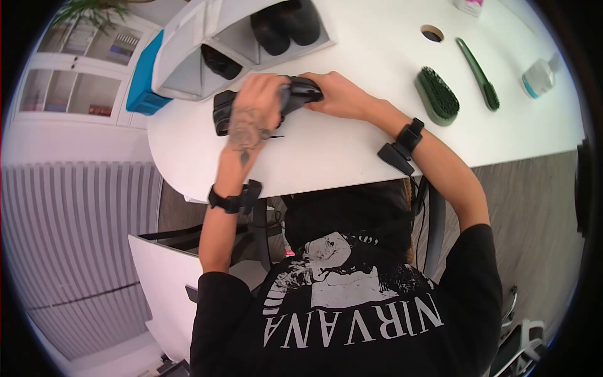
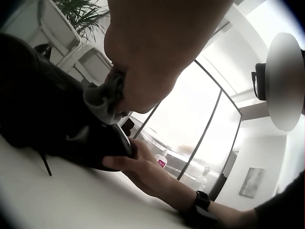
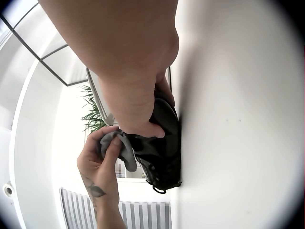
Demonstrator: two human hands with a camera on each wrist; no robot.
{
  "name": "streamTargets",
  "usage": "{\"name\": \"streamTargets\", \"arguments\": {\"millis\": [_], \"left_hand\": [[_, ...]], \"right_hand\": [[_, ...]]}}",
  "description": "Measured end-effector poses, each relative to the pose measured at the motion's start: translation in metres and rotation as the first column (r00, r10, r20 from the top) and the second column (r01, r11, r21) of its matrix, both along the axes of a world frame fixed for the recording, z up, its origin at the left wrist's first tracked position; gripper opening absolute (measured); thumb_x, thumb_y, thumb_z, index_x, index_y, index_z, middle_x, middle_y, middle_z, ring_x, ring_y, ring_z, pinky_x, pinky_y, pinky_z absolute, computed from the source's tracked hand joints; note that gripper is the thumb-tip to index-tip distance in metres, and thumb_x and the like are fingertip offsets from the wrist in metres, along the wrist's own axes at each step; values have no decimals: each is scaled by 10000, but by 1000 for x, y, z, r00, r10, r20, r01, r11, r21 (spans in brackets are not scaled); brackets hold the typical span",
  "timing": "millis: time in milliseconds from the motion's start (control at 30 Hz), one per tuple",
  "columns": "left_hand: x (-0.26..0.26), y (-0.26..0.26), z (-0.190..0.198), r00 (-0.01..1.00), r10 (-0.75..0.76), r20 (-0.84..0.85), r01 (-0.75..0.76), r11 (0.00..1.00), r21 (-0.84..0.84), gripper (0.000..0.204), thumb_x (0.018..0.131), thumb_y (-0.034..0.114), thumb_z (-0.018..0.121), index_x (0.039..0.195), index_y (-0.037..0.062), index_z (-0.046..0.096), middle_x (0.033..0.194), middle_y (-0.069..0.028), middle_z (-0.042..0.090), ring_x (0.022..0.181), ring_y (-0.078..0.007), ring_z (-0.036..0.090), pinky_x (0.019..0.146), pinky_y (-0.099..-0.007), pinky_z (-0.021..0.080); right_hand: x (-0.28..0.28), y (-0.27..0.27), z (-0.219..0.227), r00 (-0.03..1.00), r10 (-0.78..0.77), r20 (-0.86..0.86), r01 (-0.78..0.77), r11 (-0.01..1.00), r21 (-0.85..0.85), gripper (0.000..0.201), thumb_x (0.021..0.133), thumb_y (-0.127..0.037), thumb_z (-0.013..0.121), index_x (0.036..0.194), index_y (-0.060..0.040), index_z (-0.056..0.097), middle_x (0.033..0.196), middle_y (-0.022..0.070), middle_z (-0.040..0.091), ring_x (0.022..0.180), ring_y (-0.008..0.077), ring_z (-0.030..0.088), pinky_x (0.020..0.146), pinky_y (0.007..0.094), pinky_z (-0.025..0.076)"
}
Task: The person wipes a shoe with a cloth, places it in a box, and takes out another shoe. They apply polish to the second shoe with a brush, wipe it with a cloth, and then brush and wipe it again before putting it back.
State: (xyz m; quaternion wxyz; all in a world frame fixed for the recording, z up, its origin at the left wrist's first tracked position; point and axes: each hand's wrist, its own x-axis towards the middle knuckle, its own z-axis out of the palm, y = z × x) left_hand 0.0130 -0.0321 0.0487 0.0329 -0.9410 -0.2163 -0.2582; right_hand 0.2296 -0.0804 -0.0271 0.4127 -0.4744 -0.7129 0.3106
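A black lace-up shoe [image 1: 223,114] lies on its side along the white table, between both hands. My right hand [image 1: 342,94] grips the end on the right, with the thumb on the near side and fingers round the far side. My left hand [image 1: 252,103] is over the middle of the shoe. In the right wrist view, that left hand pinches a crumpled grey cloth [image 3: 126,155] between thumb and fingers, up against the shoe's upper. Loose laces [image 3: 159,191] hang at the far end there. The left palm hides part of the shoe in the head view.
Behind the shoe stands a white divided holder [image 1: 242,63] with black footwear [image 1: 289,28] in it. A blue box [image 1: 143,78] is beside it. On the right lie a green brush [image 1: 438,97] and a long-handled brush [image 1: 478,75], near a clear bottle [image 1: 539,78]. The tabletop has a round hole [image 1: 432,33].
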Motion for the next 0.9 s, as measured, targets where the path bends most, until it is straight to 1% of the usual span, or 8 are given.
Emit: {"name": "streamTargets", "arguments": {"millis": [100, 200, 300, 467, 533, 633, 767, 900], "left_hand": [[25, -12, -15, 997, -60, 48, 60, 998, -5, 339, 809, -92, 676, 1117, 44, 717, 1132, -133, 706, 1129, -348, 652, 979, -448, 538], [20, -9, -22, 997, -41, 59, 43, 999, -31, 342, 800, -94, 675, 1109, 46, 718, 1146, -124, 702, 1149, -342, 646, 990, -447, 537], [-15, 7, -14, 998, 22, 54, -26, 997, 72, 342, 801, -101, 665, 1106, 44, 719, 1145, -124, 706, 1151, -345, 650, 997, -450, 534], [-124, 45, -35, 917, 362, 166, -341, 929, -146, 244, 926, -34, 650, 1135, 48, 744, 1124, -159, 729, 1079, -370, 663, 962, -434, 534], [-160, 55, -43, 876, 474, 91, -454, 873, -178, 248, 930, -31, 652, 1149, 41, 745, 1123, -165, 733, 1080, -365, 670, 960, -433, 538], [-171, 58, -55, 826, 558, 76, -537, 821, -192, 240, 954, 28, 676, 1182, 51, 746, 1109, -170, 732, 1078, -350, 699, 945, -417, 558], [-130, 51, -39, 771, 594, 232, -520, 796, -310, 249, 944, 108, 762, 1187, 52, 751, 1101, -164, 731, 1057, -321, 723, 936, -384, 575], [-50, 24, -5, 854, 380, 355, -342, 925, -167, 329, 863, 128, 865, 1161, 47, 753, 1067, -148, 747, 990, -304, 727, 886, -386, 585]], "right_hand": [[1, 3, -7, 1000, 13, 15, -14, 999, 49, 499, 869, -130, 790, 1317, 28, 638, 904, 248, 743, 840, 433, 713, 789, 454, 564], [2, 3, -5, 1000, 25, 10, -25, 998, 54, 524, 868, -123, 794, 1340, 32, 629, 913, 257, 741, 824, 434, 710, 782, 443, 566], [0, 1, -4, 1000, 15, -14, -14, 999, 53, 541, 872, -119, 795, 1360, 37, 620, 899, 259, 737, 784, 418, 707, 768, 434, 565], [0, 2, -2, 1000, -2, 10, 2, 1000, -7, 531, 886, -124, 786, 1362, 44, 622, 863, 251, 734, 732, 387, 700, 752, 422, 565], [1, 2, 2, 999, 0, 35, 2, 998, -60, 541, 903, -131, 787, 1392, 20, 611, 915, 236, 748, 780, 368, 696, 801, 416, 550], [0, 1, 2, 1000, 3, 25, -3, 1000, -22, 531, 895, -128, 783, 1369, 44, 618, 898, 238, 749, 764, 374, 702, 785, 419, 560], [0, -3, 10, 1000, -12, 24, 13, 999, -50, 521, 880, -123, 787, 1344, 53, 629, 904, 240, 759, 772, 387, 720, 780, 423, 574], [-1, 1, -1, 1000, -2, -10, 2, 1000, 20, 529, 866, -125, 800, 1338, 47, 633, 928, 238, 769, 810, 395, 737, 793, 420, 582]]}}
